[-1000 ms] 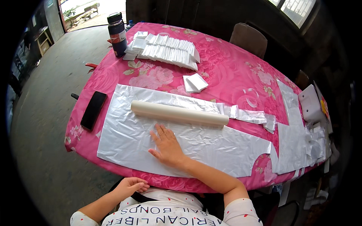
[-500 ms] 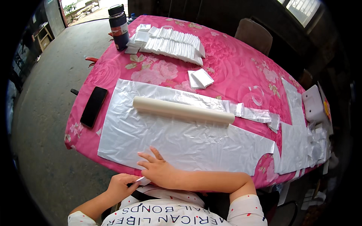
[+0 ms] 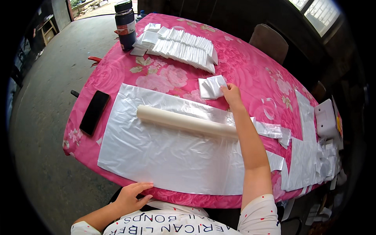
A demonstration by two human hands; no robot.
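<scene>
My right hand [image 3: 232,94] reaches across the table and pinches the edge of a folded white plastic packet [image 3: 216,84]. That packet lies over a small pile of similar packets [image 3: 204,89]. My left hand [image 3: 135,195] rests at the table's front edge, its fingers stretched out and nothing in it. Between the hands, a large white plastic sheet [image 3: 164,156] is spread flat. A long cream-coloured tube [image 3: 184,120] lies across its far part, its right end partly hidden behind my right forearm.
A long row of folded white packets [image 3: 184,47] stands at the back, beside a dark bottle [image 3: 125,29]. A black phone [image 3: 94,113] lies at the left. More white plastic [image 3: 305,160] and a white box [image 3: 326,117] sit at the right on the pink flowered tablecloth [image 3: 160,78].
My right hand has moved from the front edge to the small pile, where another packet now lies. My left hand, which was pinching something white, has opened.
</scene>
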